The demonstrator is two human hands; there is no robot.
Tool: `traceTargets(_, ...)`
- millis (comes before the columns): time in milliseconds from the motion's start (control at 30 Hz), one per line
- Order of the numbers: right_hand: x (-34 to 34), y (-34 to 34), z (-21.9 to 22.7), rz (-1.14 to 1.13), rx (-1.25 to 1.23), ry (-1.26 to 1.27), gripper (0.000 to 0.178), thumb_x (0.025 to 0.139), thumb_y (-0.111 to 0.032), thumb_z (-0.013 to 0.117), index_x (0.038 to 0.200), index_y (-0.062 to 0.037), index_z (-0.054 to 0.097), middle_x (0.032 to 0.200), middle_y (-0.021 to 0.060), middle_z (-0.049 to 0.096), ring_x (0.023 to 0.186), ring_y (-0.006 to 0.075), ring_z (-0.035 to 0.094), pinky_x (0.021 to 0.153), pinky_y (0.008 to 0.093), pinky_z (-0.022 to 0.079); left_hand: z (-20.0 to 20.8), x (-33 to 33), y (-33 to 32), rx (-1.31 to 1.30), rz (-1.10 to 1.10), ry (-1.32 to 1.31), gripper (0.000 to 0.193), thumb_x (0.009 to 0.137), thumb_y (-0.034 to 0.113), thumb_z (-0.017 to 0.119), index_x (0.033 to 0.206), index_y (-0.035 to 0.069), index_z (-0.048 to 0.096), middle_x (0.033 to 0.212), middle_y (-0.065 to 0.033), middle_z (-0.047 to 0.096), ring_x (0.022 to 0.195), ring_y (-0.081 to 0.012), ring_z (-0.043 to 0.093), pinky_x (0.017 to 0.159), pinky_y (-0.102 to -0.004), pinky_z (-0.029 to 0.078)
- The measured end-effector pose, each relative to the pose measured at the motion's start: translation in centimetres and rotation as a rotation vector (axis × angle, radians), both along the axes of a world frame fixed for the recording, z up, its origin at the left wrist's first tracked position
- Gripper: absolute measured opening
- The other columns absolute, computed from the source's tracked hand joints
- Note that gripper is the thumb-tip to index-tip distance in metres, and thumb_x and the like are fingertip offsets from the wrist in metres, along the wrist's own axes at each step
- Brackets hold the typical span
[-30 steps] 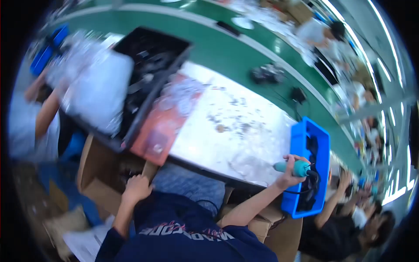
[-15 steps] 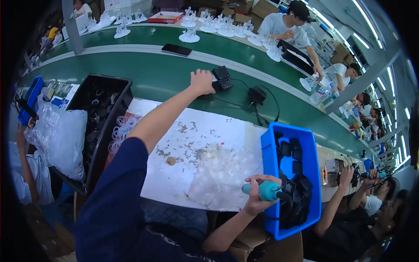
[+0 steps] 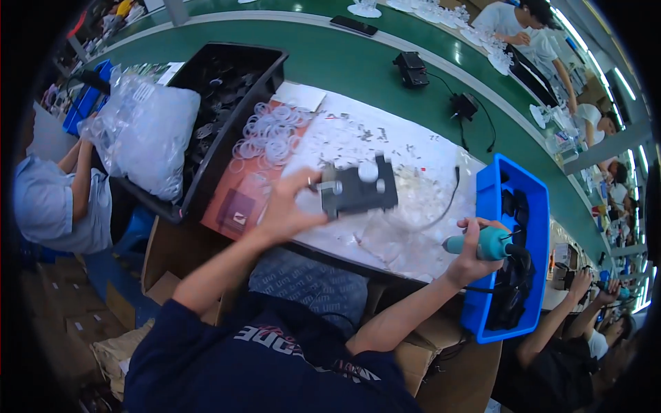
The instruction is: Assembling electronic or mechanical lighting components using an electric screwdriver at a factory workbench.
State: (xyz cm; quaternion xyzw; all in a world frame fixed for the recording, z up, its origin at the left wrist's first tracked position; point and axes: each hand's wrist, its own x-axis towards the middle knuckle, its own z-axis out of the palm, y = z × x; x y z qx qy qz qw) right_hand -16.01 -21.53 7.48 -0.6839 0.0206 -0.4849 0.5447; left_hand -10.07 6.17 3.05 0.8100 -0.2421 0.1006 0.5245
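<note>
My left hand (image 3: 292,210) is closed on a black rectangular plastic housing (image 3: 361,187), held above the white work mat (image 3: 330,148). The housing is blurred; pale round spots show on its face. A thin cable (image 3: 451,206) curves over the mat beside it; whether it joins the housing I cannot tell. My right hand (image 3: 475,255) grips a teal electric screwdriver (image 3: 487,245), its tip pointing left, next to a blue bin (image 3: 487,180). Inside that bin lie several black housings (image 3: 513,275). Small metal screws (image 3: 372,131) are scattered on the mat.
A black crate (image 3: 275,76) of dark parts stands left, with a bulging clear plastic bag (image 3: 155,131) on its edge. Clear rings (image 3: 272,134) lie beside it. On the green surface (image 3: 310,62) are a black box (image 3: 411,69), corded adapter (image 3: 463,105) and phone (image 3: 354,26). Co-workers sit around.
My left hand has come back from the green surface to above the mat, now with a black housing in it. The right hand still holds the screwdriver. The whole view has shifted.
</note>
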Motion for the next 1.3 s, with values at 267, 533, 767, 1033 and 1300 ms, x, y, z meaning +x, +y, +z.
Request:
traceTargets(267, 0.0, 2.0, -1.0, 0.04, -0.092, 0.074, 0.016, 0.078, 0.002, 0.063, 0.09, 0.0069, 0.053, 0.075, 0.0122, 0.06, 0.064, 0.0175, 0.059, 0.061, 0.0289, 0.049, -3.1, -3.0, 4.5, 0.244, -0.18, -0.029, 0.068, 0.062, 0.013, 0.076, 0.122, -0.003, 0.05, 0.114, -0.0206, 0.054, 0.107, -0.034, 0.051, 0.092, -0.0382, 0.042)
traceTargets(533, 0.4, 1.8, -0.7, -0.056, -0.181, 0.142, 0.019, 0.079, -0.001, 0.061, 0.093, 0.0047, 0.051, 0.075, 0.0148, 0.058, 0.062, 0.0201, 0.058, 0.06, 0.0309, 0.051, -1.8, -1.5, 8.9, 0.177, 0.372, -0.021, 0.028, 0.072, 0.001, 0.065, 0.097, -0.002, 0.053, 0.094, -0.0163, 0.051, 0.09, -0.0341, 0.052, 0.075, -0.0409, 0.045)
traceTargets(767, 0.8, 2.0, -0.5, -0.141, -0.173, 0.091, 0.019, 0.081, -0.005, 0.061, 0.093, 0.007, 0.053, 0.078, 0.0159, 0.06, 0.064, 0.0217, 0.058, 0.06, 0.0312, 0.049, -3.9, 0.4, 9.3, 0.326, 0.307, -0.156, 0.015, 0.073, -0.003, 0.061, 0.085, -0.002, 0.052, 0.09, -0.0164, 0.05, 0.084, -0.0331, 0.051, 0.073, -0.0394, 0.044)
traceTargets(1033, 0.6, 1.5, -1.1, -0.126, -0.16, 0.016, 0.018, 0.08, -0.002, 0.063, 0.093, 0.007, 0.054, 0.076, 0.0167, 0.061, 0.063, 0.0224, 0.059, 0.059, 0.0314, 0.048, 1.2, -2.9, 4.1, -0.385, 0.202, 0.231, 0.023, 0.076, -0.008, 0.062, 0.099, -0.005, 0.059, 0.077, -0.0131, 0.062, 0.067, -0.0248, 0.062, 0.059, -0.0309, 0.05)
traceTargets(1300, -0.4, 0.3, -0.7, -0.11, -0.092, -0.099, 0.019, 0.077, -0.004, 0.063, 0.09, 0.008, 0.055, 0.073, 0.018, 0.062, 0.06, 0.0236, 0.06, 0.057, 0.0315, 0.047, 2.4, -3.5, -3.5, 0.18, -0.188, 0.018, 0.018, 0.075, -0.006, 0.066, 0.092, -0.002, 0.069, 0.079, -0.0088, 0.059, 0.066, -0.0163, 0.061, 0.057, -0.0258, 0.046)
